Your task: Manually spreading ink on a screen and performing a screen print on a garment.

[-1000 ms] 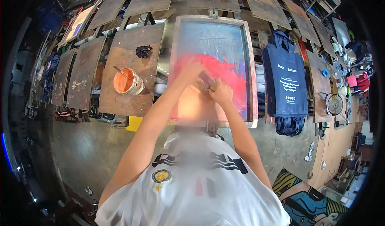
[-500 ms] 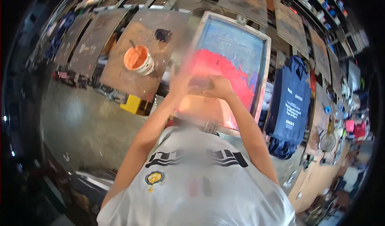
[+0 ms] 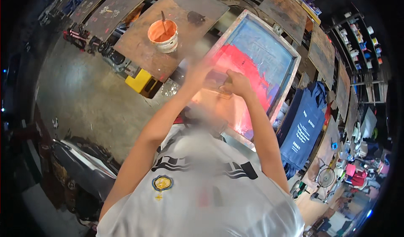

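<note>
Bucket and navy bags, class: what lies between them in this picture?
In the head view, the wooden-framed screen, partly covered in red, lies between the bucket and the navy bags, with the right hand over it.

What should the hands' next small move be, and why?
Probably a short, even pull of the bar toward the white shirt: the right hand grips it, the left hand is close by but too blurred to judge, red ink lies beyond it, and part of the framed screen lies nearer the shirt.

Frame [image 3: 286, 83], bucket [image 3: 168, 46] left (on board [image 3: 139, 41]), bags [image 3: 301, 129] right
</note>
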### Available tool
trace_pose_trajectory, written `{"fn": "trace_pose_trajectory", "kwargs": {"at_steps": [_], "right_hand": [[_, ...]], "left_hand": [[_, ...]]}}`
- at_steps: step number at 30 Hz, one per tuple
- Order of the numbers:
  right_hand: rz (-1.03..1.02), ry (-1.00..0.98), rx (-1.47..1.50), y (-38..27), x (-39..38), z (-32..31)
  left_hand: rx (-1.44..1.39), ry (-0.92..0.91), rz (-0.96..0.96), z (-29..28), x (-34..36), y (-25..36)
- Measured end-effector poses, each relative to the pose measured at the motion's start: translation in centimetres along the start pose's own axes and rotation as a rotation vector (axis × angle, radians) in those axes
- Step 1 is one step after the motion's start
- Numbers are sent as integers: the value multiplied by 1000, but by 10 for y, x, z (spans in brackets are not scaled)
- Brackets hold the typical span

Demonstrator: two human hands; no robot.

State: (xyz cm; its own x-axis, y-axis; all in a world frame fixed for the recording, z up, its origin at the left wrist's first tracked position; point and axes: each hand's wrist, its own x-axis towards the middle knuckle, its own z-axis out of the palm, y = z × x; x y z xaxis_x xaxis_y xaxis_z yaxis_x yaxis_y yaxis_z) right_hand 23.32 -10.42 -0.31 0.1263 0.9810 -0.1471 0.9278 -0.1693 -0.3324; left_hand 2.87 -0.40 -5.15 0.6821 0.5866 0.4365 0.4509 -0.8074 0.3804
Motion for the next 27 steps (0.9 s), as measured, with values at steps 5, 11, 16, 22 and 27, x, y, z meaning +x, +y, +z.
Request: {"fn": "trace_pose_trajectory", "kwargs": {"at_steps": [5, 11, 16, 22, 27], "right_hand": [[-370, -82, 38, 2, 4, 6], [-205, -45, -4, -19, -16, -19], [-94, 31, 3, -27, -51, -8], [70, 52, 57, -28, -76, 12], [257, 117, 17, -20, -64, -10]], "left_hand": [[45, -67, -219, -33, -32, 29], [29, -88, -92, -54, -16, 31], [24, -347, 69, -64, 4, 31], [54, -505, 321, -40, 17, 17], [95, -401, 416, -10, 58, 16]]}}
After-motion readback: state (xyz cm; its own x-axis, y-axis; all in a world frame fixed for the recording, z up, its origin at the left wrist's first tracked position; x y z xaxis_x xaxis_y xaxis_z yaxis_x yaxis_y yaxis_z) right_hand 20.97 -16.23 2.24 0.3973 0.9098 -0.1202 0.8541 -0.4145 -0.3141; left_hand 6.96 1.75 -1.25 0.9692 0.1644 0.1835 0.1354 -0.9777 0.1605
